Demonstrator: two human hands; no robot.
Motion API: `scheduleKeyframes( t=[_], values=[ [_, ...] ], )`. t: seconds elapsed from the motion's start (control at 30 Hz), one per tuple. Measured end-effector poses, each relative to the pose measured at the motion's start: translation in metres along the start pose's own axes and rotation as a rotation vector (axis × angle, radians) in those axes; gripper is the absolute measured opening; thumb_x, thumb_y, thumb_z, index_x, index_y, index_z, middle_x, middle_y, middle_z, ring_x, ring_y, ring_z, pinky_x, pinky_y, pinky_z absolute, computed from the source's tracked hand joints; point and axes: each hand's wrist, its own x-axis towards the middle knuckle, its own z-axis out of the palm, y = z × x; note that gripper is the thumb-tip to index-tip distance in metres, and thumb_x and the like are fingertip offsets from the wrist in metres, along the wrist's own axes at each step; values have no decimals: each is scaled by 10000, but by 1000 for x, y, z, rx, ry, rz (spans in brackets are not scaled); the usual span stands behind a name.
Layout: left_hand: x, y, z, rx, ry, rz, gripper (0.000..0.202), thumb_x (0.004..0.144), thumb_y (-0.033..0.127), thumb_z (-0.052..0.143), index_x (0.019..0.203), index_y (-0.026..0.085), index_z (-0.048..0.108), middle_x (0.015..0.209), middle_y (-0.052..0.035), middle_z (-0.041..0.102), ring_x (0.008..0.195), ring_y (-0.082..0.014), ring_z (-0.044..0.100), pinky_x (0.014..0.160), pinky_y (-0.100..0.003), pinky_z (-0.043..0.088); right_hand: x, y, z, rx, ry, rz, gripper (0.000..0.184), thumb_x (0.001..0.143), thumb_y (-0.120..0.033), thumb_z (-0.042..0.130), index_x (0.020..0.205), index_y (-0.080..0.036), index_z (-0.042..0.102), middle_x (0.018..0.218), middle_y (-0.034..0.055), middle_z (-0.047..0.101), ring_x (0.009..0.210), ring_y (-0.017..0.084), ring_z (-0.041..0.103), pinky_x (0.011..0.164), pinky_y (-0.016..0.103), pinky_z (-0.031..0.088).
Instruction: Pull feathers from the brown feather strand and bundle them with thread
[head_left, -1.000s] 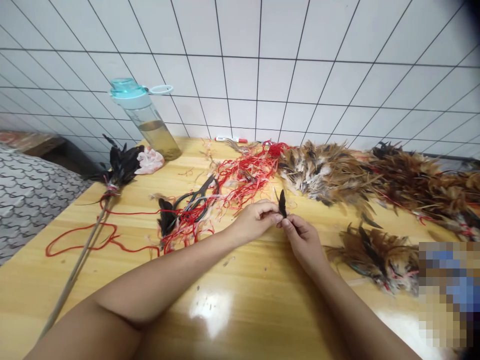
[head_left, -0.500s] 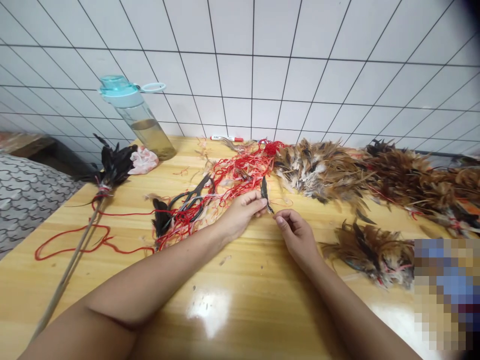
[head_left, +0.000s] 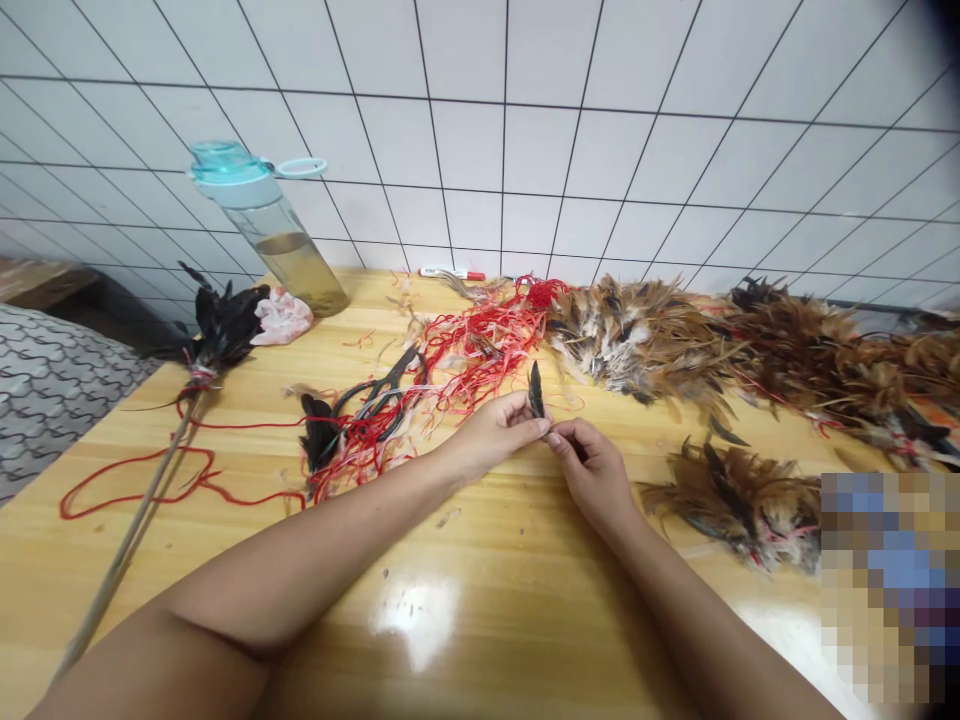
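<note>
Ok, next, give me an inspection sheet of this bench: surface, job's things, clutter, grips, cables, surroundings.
Surface: glossy varnished wooden table, with feather scraps lying on it.
Job's things: small dark feather, upright at the fingertips.
Clutter: brown feather bunches, tangled red string, black scissors, marker, plastic water bottle part-filled with murky liquid.
Grips: left hand pinches the feather; right hand meets its base, hold unclear.
Cables: nothing seen.
Surroundings: white grid-tiled wall, grey patterned bedding at left, pixelated patch lower right.
</note>
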Motion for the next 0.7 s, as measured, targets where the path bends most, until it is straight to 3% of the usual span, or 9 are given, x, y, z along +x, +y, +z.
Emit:
scheduleKeyframes(
  t=[0.33,0.7],
  values=[
    [1,0,3,-118,14,-30,294,659,277,747,860,139,583,737,16,591,673,-80,517,672,-225,395,0,1,-3,128,96,146,209,827,-379,556,750,-188,595,658,-5,565,611,128,499,594,252,414],
    [3,-2,0,-50,74,1,310,681,323,743,882,134,603,659,29,553,613,-70,486,612,-208,374,-1,-5,-6,181,205,186,245,839,-424,552,821,-182,592,669,-2,554,597,121,479,546,240,392]
  ],
)
